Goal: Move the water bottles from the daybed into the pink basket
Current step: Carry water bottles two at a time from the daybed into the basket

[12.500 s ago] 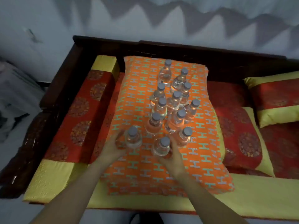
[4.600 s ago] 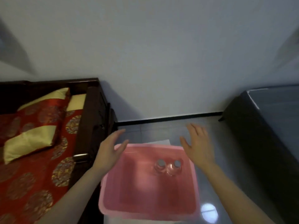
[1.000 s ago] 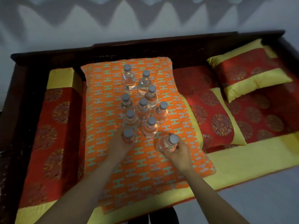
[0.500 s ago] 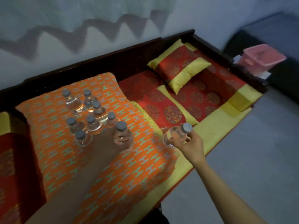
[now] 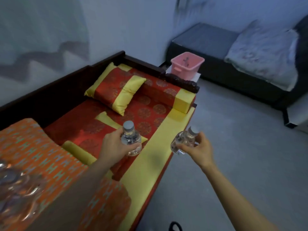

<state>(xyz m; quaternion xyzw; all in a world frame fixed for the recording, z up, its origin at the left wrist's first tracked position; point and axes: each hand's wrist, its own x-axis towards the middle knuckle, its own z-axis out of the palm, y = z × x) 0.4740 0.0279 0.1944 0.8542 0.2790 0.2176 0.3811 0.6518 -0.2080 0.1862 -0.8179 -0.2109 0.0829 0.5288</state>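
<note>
Far to the left of both hands, at the picture's lower edge, a cluster of water bottles [image 5: 15, 185] shows only as a blur on the orange patterned cushion [image 5: 33, 147] of the daybed [image 5: 155, 147]. The left hand [image 5: 113, 147] is over the daybed's seat. Its fingers [image 5: 131, 146] are curled round the body of one clear bottle [image 5: 130, 139], which is held upright with its grey cap on top. To the right, past the yellow edge and over the grey floor [image 5: 233, 147], the right hand [image 5: 200, 150] grips a second bottle [image 5: 184, 142], with fingers [image 5: 202, 138] and thumb wrapped round it. This one tilts, cap toward the upper right. Beyond both sets of fingers and well apart from them lies a red-and-yellow pillow [image 5: 116, 92]. Further right, the pink basket [image 5: 187, 65] stands just past the daybed's far armrest, beside a dark couch [image 5: 208, 40].
</note>
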